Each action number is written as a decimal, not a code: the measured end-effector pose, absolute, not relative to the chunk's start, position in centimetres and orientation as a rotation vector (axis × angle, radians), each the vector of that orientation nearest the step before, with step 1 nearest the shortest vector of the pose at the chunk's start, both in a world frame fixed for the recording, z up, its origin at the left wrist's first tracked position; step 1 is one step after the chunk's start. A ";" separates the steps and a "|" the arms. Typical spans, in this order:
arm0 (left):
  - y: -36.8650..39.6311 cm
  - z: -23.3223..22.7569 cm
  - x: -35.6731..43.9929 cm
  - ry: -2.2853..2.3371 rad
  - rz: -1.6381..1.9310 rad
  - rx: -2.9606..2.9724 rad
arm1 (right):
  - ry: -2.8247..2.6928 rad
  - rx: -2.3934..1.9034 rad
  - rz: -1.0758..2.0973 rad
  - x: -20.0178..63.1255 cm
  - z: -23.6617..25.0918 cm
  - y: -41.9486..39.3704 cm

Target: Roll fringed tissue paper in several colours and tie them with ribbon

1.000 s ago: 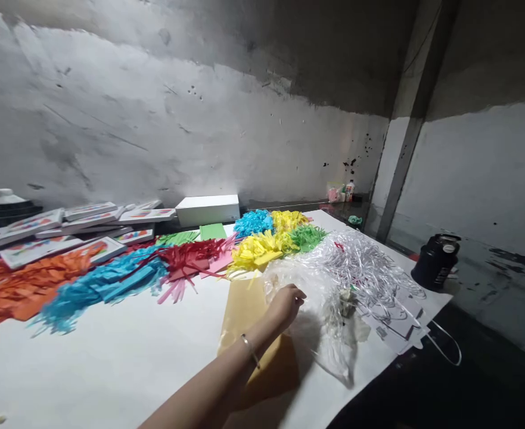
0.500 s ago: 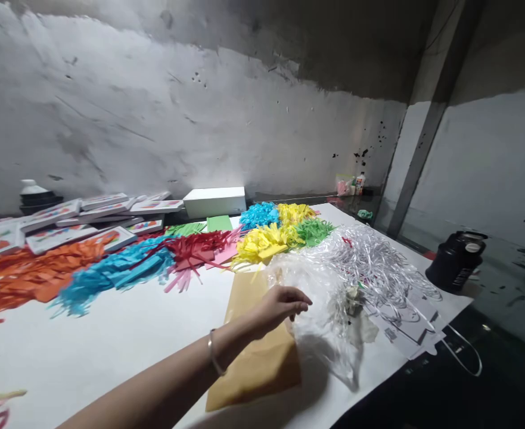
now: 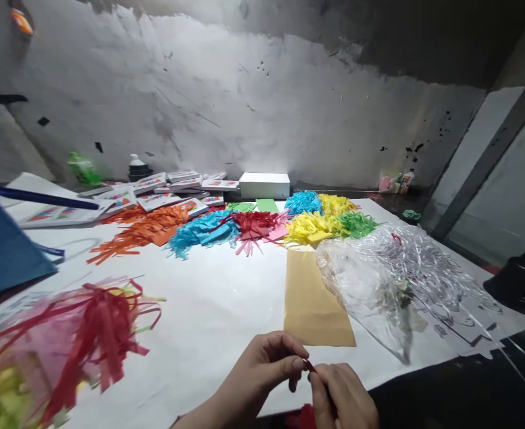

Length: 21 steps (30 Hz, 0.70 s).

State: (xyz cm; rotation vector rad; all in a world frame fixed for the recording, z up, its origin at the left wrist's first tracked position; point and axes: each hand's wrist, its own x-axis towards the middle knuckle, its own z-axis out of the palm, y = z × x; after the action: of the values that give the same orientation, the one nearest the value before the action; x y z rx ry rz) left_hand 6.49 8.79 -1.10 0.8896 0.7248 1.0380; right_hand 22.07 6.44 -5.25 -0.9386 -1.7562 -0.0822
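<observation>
Near the front edge of the table, my left hand point(image 3: 271, 364) and my right hand point(image 3: 343, 394) meet with fingertips pinched. Between them is a small dark red paper strip point(image 3: 310, 365); both hands appear to grip it, though the fingers hide most of it. Below the hands, at the bottom edge, some red paper point(image 3: 306, 416) shows in part. Just beyond them lies a flat brown paper sheet point(image 3: 318, 310). A crumpled clear plastic bag point(image 3: 360, 280) rests against its right side.
Fringed paper bundles in orange point(image 3: 148, 229), blue point(image 3: 206, 229), red point(image 3: 257, 221) and yellow point(image 3: 313, 227) line the back. White string point(image 3: 418, 262) is heaped at right, near a black bottle point(image 3: 524, 277). Red tassels point(image 3: 103, 333) lie front left, beside a blue container point(image 3: 7, 244).
The left hand has drawn back from the plastic bag to the table's front edge. My right hand has come into view, and the two now meet at a red strip. The view has swung left.
</observation>
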 end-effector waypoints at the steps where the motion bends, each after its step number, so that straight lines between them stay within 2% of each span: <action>1: 8.3 -1.2 5.8 0.741 1.064 0.908 | -1.808 -0.918 -0.094 21.8 -5.1 6.3; 7: 6.1 -1.0 2.3 0.816 1.089 1.113 | -2.175 -0.774 -0.005 20.9 -3.6 5.7; 12: 4.8 -0.9 0.6 0.831 1.049 1.137 | -2.135 -0.738 0.107 18.9 -3.5 4.8; 21: 3.9 -0.7 -1.4 0.979 1.022 1.247 | -2.170 -0.812 0.093 17.5 -4.4 4.1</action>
State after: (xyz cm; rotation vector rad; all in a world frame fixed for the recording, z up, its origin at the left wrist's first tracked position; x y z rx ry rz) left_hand -1.40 3.89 -0.69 1.2471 0.9793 1.0223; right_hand 17.53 4.11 -4.45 -0.8115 -2.1700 0.0929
